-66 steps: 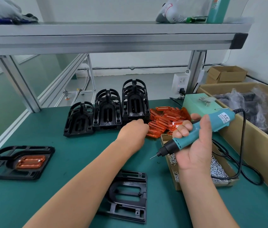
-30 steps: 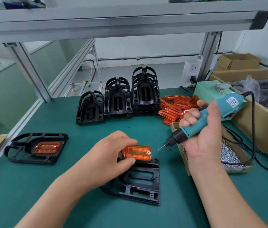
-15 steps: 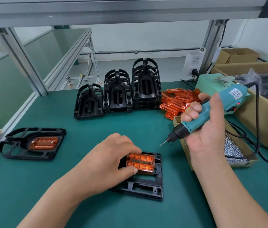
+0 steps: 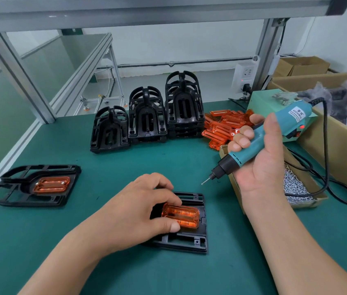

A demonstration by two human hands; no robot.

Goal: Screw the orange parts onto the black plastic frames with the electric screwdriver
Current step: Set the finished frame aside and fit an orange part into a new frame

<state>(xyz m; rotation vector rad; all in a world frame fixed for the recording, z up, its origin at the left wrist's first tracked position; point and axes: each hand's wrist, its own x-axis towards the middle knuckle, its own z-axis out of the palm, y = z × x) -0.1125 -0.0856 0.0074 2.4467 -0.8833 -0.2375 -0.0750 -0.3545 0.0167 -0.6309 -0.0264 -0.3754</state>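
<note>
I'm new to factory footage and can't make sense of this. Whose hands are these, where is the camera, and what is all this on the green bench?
There is no machine here, only a person's two bare hands, filmed by a camera worn on the head and looking down. The left hand pinches an orange part sitting in a black frame on the green bench. The right hand grips a teal electric screwdriver, its tip in the air. Behind stand three stacks of black frames and a heap of orange parts. By the right hand is a box of screws. At left lies a finished frame.
</note>
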